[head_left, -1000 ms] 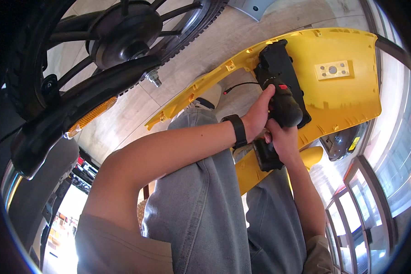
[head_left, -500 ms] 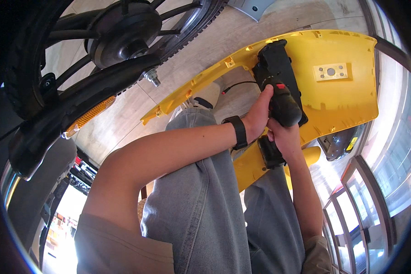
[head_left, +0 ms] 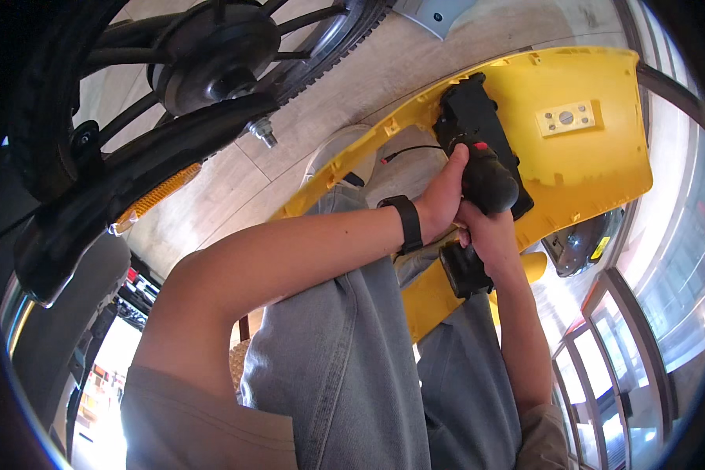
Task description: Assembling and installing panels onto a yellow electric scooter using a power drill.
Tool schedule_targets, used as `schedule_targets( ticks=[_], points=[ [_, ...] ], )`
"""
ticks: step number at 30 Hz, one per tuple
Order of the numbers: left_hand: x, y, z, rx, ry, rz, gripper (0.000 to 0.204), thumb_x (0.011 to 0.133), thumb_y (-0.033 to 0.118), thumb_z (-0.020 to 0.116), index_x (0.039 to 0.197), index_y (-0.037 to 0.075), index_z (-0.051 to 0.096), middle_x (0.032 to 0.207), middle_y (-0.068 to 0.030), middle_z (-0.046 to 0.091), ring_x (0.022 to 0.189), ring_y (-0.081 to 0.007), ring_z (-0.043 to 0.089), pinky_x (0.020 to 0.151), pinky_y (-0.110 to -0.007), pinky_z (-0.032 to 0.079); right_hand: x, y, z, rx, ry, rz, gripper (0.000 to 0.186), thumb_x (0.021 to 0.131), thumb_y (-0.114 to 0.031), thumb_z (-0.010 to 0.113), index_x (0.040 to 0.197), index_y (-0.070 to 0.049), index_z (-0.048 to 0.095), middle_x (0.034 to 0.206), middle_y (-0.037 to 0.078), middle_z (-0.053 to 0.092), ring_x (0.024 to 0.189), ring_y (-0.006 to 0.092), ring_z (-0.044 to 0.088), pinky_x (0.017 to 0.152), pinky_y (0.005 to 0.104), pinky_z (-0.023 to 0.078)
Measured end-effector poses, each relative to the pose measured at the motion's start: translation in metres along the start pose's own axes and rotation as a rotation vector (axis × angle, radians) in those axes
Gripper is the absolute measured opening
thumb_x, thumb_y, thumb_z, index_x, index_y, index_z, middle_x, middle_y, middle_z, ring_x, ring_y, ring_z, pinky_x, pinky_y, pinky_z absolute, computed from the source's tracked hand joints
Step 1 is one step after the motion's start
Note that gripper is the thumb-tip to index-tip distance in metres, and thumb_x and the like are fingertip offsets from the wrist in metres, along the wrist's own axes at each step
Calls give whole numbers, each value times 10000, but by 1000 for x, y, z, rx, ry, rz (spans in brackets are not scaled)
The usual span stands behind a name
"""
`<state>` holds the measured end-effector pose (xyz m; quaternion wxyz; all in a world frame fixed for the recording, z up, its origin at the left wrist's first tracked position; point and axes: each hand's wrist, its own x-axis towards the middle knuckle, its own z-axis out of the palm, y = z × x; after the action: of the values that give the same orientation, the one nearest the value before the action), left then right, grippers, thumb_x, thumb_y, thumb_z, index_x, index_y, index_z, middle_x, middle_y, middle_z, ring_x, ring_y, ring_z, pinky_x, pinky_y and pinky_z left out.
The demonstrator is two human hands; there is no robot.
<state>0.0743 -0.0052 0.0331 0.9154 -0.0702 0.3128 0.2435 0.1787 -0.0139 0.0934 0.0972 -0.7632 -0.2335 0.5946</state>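
Note:
Both my hands are closed on a black cordless drill [head_left: 490, 184] with a red switch. My right hand [head_left: 487, 235] wraps round its handle, above the block-shaped battery base [head_left: 466, 270]. My left hand [head_left: 445, 188], below a black wristband, clasps the side of the drill's body with the thumb up; its other fingers are mostly hidden. The drill stands over a long black plastic part [head_left: 470, 102] lying on the inner side of a curved yellow panel [head_left: 615, 149]. Its tip is hidden behind its own body. A thin black cable [head_left: 411, 149] with a red end sticks out from the black part.
A black spoked wheel [head_left: 211, 59] and fork with a protruding axle bolt [head_left: 262, 131] and orange reflector [head_left: 157, 196] stand at the left. My jeans-clad legs [head_left: 329, 345] are under the panel. A glossy dark part [head_left: 580, 243] lies right, beside glass doors [head_left: 619, 345].
The yellow panel has tilted and shifted slightly, its left arm now lying across my shoe. The drill and both hands stay nearly in place, still gripping.

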Motion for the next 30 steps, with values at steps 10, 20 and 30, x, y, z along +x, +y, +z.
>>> schedule_targets(
  ticks=[10,20,30],
  points=[
    [2,-7,2,49,1,-33,716,917,692,227,1324,159,478,1275,-56,571,1132,-208,570,915,-378,470,-1,10,-8,-51,-46,-8,74,823,-79,548,767,-35,567,566,13,498,439,107,479,429,263,374],
    [3,-12,4,45,38,38,673,929,657,142,1211,144,476,884,-103,652,493,-218,589,361,-303,461,2,15,-8,-31,-49,-14,33,811,-61,561,807,-29,571,587,15,514,443,107,486,423,266,375],
    [1,-8,-3,61,3,-72,752,895,724,219,1297,152,496,1219,-86,599,1077,-232,595,854,-384,489,-1,6,-5,-30,-56,2,122,824,-40,564,944,-41,583,610,3,505,441,99,462,415,250,368]
  ],
)
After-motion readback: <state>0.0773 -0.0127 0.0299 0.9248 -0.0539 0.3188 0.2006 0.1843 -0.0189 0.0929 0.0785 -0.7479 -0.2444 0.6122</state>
